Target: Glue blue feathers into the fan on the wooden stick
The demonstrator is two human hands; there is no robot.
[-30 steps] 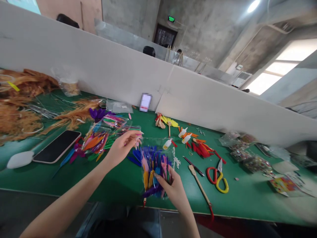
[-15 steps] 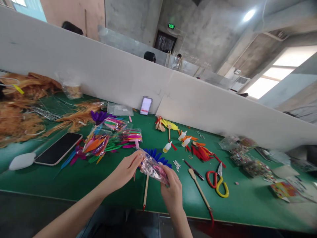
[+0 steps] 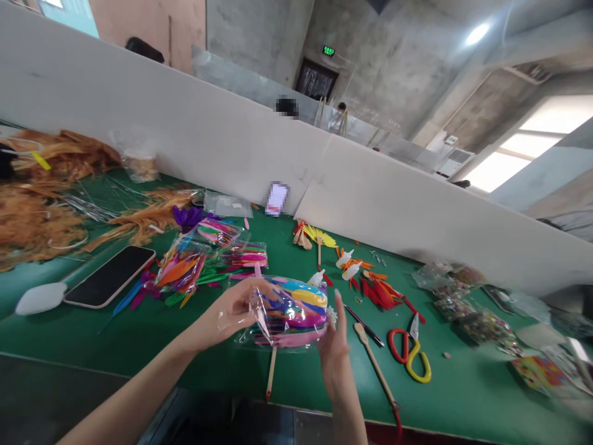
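Note:
My left hand pinches the left end of a clear plastic bag of feathers, with pink, blue, yellow and purple ones inside. At the bag's right end is my right hand, its fingers stretched upward and apart; it touches or nearly touches the plastic. Below the bag shows a wooden handle with a red tip; whatever it joins is mostly hidden. Left of my hands lie more bagged feathers. Behind the bag a white glue bottle is partly covered.
Scissors, a pen-like dark tool and a wooden stick with red cord lie to the right. Red feathers and a yellow fan are farther back. A phone rests at left; bead bags at far right. A white partition borders the table.
The feather bag has turned so its broad, colourful side faces up, covering the blue feathers beneath. My right hand's fingers have opened and moved slightly right; my left still grips the bag.

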